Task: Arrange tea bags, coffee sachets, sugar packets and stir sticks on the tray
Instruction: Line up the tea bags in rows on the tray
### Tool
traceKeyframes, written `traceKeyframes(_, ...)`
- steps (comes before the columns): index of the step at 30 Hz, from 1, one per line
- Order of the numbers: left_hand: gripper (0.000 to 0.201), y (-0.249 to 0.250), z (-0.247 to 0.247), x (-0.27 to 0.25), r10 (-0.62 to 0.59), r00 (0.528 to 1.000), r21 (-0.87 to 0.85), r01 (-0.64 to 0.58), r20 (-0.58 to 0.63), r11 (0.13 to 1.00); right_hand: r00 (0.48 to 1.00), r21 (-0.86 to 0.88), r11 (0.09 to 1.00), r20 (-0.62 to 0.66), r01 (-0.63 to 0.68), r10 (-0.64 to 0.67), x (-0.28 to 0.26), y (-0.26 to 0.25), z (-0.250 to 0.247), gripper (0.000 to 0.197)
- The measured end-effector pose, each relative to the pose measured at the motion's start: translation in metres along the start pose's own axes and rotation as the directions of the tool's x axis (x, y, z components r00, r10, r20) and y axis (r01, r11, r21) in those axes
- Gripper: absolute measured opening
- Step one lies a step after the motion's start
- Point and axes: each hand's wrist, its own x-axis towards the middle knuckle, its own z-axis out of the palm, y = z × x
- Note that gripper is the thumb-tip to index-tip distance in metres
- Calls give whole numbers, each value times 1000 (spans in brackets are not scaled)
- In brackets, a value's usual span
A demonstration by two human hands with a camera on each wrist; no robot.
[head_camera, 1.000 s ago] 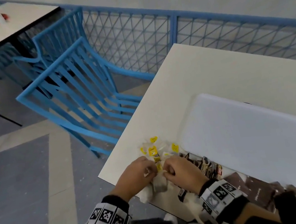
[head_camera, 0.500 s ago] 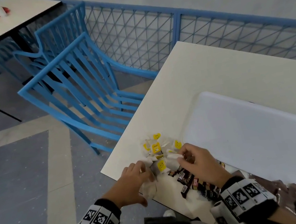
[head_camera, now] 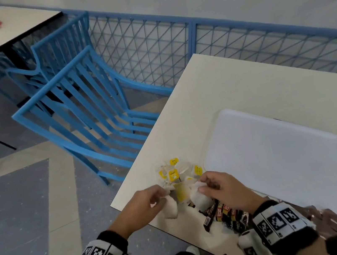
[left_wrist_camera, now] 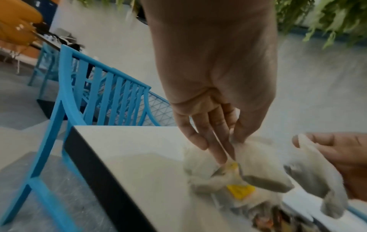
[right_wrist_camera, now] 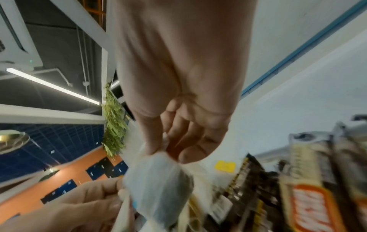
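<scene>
Fingers of the left hand (head_camera: 146,203) pinch one tea bag (head_camera: 171,209) and the right hand (head_camera: 222,191) pinches another (head_camera: 200,199), both just beside the tray (head_camera: 277,154) over the pile, where tangled strings could drag extra bags along or tear one.

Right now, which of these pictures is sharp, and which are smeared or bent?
Head view: sharpest, though the blue fence bows from the wide lens and the lower right corner smears. Left wrist view: tea bags blurred. Right wrist view: coffee sachets streaked, the picture steeply tilted.
</scene>
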Motion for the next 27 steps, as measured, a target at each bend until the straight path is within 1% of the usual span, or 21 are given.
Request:
traceKeyframes(1,10,4,-3,2,-21,999,-81,19,-26,997,999,30,1000,42,9,-10,1,-5,-1,17)
traceKeyframes(3,12,14,-6,5,-40,998,-219,31,-39,975,992,62,998,117,30,-37,2,-14,0,23)
traceKeyframes(5,15,21,-7,10,-28,999,-322,16,-33,946,983,72,996,174,52,-63,5,-20,5,29)
traceKeyframes(6,16,23,-7,11,-16,999,-359,5,-28,933,981,78,995,183,59,-72,8,-22,9,31)
traceKeyframes(7,15,26,-6,12,0,1000,-389,-8,-20,921,983,74,995,168,63,-75,10,-23,14,31)
traceKeyframes(8,13,29,-3,12,14,1000,-419,-17,-10,908,989,50,997,127,64,-70,12,-24,17,29)
traceKeyframes(10,7,36,0,13,32,999,-494,-30,-4,869,998,-18,998,6,64,-64,15,-27,19,20)
traceKeyframes(11,7,39,1,13,34,999,-531,-32,-6,847,997,-19,997,-42,70,-71,16,-28,18,16)
traceKeyframes(12,14,41,2,12,36,999,-555,-38,-15,831,994,-2,997,-78,81,-81,17,-29,18,12)
traceKeyframes(14,35,41,2,11,44,998,-545,-66,-54,836,985,6,994,-134,110,-108,18,-33,17,6)
traceKeyframes(15,42,41,2,11,49,997,-534,-75,-63,842,982,-3,993,-152,114,-113,19,-34,18,7)
traceKeyframes(16,44,39,2,11,53,997,-541,-76,-59,838,982,3,994,-158,110,-108,21,-34,18,8)
traceKeyframes(18,38,38,4,12,47,998,-582,-65,-45,810,985,85,991,-145,102,-89,23,-37,20,9)
traceKeyframes(20,30,36,4,13,4,998,-602,-45,-70,797,990,207,972,-111,107,-85,23,-39,21,7)
traceKeyframes(22,24,32,1,12,-41,992,-579,-34,-117,815,985,154,979,-133,133,-113,23,-37,21,8)
traceKeyframes(24,19,27,-2,11,-93,983,-558,-11,-158,830,971,30,992,-211,125,-116,25,-30,19,14)
traceKeyframes(26,19,22,-2,9,-159,966,-549,23,-202,836,960,-132,990,-269,48,-83,27,-20,19,29)
traceKeyframes(27,21,21,-2,7,-182,958,-544,34,-221,838,963,-207,978,-264,-1,-55,27,-14,21,38)
